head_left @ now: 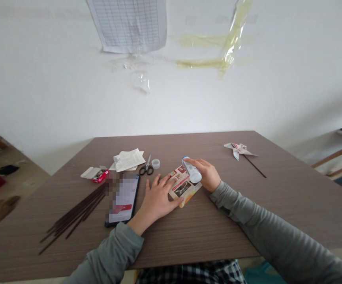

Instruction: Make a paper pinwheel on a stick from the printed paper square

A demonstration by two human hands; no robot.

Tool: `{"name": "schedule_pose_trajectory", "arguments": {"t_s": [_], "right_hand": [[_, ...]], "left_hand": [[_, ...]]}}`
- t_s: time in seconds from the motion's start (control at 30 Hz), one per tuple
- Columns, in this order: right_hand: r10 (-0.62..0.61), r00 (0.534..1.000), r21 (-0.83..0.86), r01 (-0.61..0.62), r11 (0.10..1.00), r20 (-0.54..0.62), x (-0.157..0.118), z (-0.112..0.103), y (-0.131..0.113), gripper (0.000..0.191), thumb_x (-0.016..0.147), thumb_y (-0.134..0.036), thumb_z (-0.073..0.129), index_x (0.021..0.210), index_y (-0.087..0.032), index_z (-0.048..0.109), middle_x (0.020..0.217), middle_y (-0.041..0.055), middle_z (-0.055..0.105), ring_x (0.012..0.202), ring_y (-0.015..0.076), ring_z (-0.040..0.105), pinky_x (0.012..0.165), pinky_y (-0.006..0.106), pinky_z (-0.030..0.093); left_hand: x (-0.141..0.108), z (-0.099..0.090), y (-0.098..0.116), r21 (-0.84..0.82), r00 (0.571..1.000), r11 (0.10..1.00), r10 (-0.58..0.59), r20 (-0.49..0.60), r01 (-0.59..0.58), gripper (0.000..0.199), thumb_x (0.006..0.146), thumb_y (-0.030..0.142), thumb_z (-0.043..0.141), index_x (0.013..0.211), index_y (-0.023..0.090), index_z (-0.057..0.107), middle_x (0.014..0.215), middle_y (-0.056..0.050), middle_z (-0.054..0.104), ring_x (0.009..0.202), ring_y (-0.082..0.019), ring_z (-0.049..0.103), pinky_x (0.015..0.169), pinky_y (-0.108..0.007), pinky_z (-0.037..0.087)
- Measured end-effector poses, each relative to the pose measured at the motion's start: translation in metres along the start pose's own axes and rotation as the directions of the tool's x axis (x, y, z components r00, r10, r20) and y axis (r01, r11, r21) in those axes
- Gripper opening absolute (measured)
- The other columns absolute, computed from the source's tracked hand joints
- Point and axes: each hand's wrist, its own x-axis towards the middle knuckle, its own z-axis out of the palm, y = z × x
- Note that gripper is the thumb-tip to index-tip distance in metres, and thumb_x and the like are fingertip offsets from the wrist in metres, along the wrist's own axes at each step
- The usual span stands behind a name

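The left hand point(158, 202) pins printed paper point(183, 187); the right hand point(205, 174) holds a white bottle point(192, 170) against it.

Left hand point(156, 202) palm down, flat and splayed; right hand point(206, 174) curled shut, tilted onto its edge.

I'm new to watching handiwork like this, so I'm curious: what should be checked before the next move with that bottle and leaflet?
1. Printed leaflet held down by the left hand: ok.
2. White bottle gripped in the right hand: ok.
3. Bottle's blue end open: cannot tell.
4. Scissors lying near the left hand: ok.
5. Dark sticks apart from the phone: cannot tell, they reach its edge.
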Motion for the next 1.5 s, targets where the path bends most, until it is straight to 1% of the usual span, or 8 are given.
{"name": "schedule_pose_trajectory", "arguments": {"t_s": [0.23, 0.37, 0.6, 0.77, 0.93, 1.1, 1.33, 1.5], "right_hand": [[0.198, 0.980, -0.062, -0.197, 0.978, 0.012, 0.000, -0.002, 0.003, 0.065, 0.111, -0.015, 0.073, 0.169, -0.039, 0.090, 0.103, 0.0024, 0.098, 0.086, 0.0292, 0.091, 0.080, 0.031, 0.066], [0.237, 0.971, 0.038, -0.238, 0.971, 0.028, 0.004, -0.002, 0.007, 0.066, 0.114, -0.019, 0.064, 0.175, -0.029, 0.085, 0.095, 0.0027, 0.094, 0.074, 0.0259, 0.083, 0.078, 0.031, 0.064], [0.215, 0.975, 0.157, -0.203, 0.967, -0.063, 0.005, 0.000, 0.017, 0.063, 0.114, -0.022, 0.058, 0.167, -0.025, 0.090, 0.117, 0.0084, 0.097, 0.091, 0.0265, 0.086, 0.101, 0.040, 0.072], [0.137, 0.984, 0.116, -0.124, 0.985, -0.111, 0.005, 0.003, 0.025, 0.048, 0.118, -0.028, 0.066, 0.155, -0.031, 0.096, 0.131, 0.0111, 0.097, 0.116, 0.0325, 0.090, 0.112, 0.048, 0.075], [0.072, 0.989, 0.035, -0.068, 0.997, -0.126, 0.003, 0.004, 0.030, 0.047, 0.121, -0.023, 0.066, 0.154, -0.037, 0.097, 0.140, 0.0116, 0.093, 0.125, 0.0334, 0.090, 0.116, 0.050, 0.077], [0.056, 0.996, -0.026, -0.058, 0.998, -0.074, 0.004, 0.003, 0.030, 0.051, 0.118, -0.017, 0.070, 0.156, -0.039, 0.096, 0.146, 0.0105, 0.092, 0.127, 0.0325, 0.091, 0.112, 0.045, 0.079], [0.037, 0.997, 0.057, -0.033, 0.998, -0.064, 0.006, 0.006, 0.030, 0.051, 0.115, -0.014, 0.069, 0.150, -0.038, 0.098, 0.150, 0.0115, 0.090, 0.138, 0.0323, 0.089, 0.124, 0.050, 0.076], [0.114, 0.972, 0.214, -0.069, 0.974, -0.205, 0.008, 0.009, 0.035, 0.018, 0.116, -0.029, 0.072, 0.120, -0.031, 0.090, 0.166, 0.0166, 0.086, 0.156, 0.0372, 0.083, 0.136, 0.064, 0.069]], "left_hand": [[-0.002, -0.002, -0.002, -0.005, 1.000, 1.000, 0.001, 0.013, -0.001, 0.086, 0.116, 0.069, 0.082, 0.196, 0.038, 0.067, 0.212, -0.010, 0.051, 0.200, -0.056, 0.036, 0.160, -0.090, 0.026], [-0.003, -0.003, -0.003, -0.001, 1.000, 1.000, 0.010, 0.005, -0.010, 0.084, 0.116, 0.069, 0.083, 0.194, 0.041, 0.069, 0.211, -0.009, 0.052, 0.200, -0.056, 0.036, 0.159, -0.091, 0.028], [-0.005, -0.005, -0.005, -0.023, 1.000, 0.999, 0.027, -0.012, -0.028, 0.083, 0.114, 0.067, 0.086, 0.191, 0.040, 0.073, 0.209, -0.010, 0.055, 0.199, -0.058, 0.038, 0.158, -0.094, 0.029], [-0.005, -0.005, -0.006, -0.026, 1.000, 1.000, 0.009, -0.004, -0.009, 0.084, 0.113, 0.069, 0.087, 0.191, 0.043, 0.072, 0.210, -0.008, 0.055, 0.200, -0.057, 0.037, 0.159, -0.091, 0.028], [-0.005, -0.003, -0.007, -0.013, 1.000, 1.000, 0.018, -0.015, -0.019, 0.083, 0.114, 0.073, 0.084, 0.190, 0.044, 0.072, 0.209, -0.009, 0.056, 0.199, -0.057, 0.038, 0.158, -0.092, 0.030], [-0.004, 0.001, -0.010, -0.012, 0.999, 1.000, 0.025, -0.027, -0.026, 0.084, 0.114, 0.073, 0.084, 0.190, 0.042, 0.072, 0.208, -0.011, 0.057, 0.198, -0.058, 0.038, 0.157, -0.093, 0.030], [-0.005, 0.001, -0.010, -0.012, 0.999, 1.000, 0.027, -0.032, -0.028, 0.084, 0.113, 0.072, 0.084, 0.191, 0.042, 0.071, 0.208, -0.011, 0.058, 0.198, -0.059, 0.039, 0.157, -0.093, 0.030], [-0.006, -0.002, -0.009, -0.009, 0.999, 1.000, 0.025, -0.023, -0.025, 0.085, 0.115, 0.072, 0.084, 0.193, 0.041, 0.069, 0.208, -0.012, 0.057, 0.198, -0.058, 0.039, 0.157, -0.092, 0.031]]}}
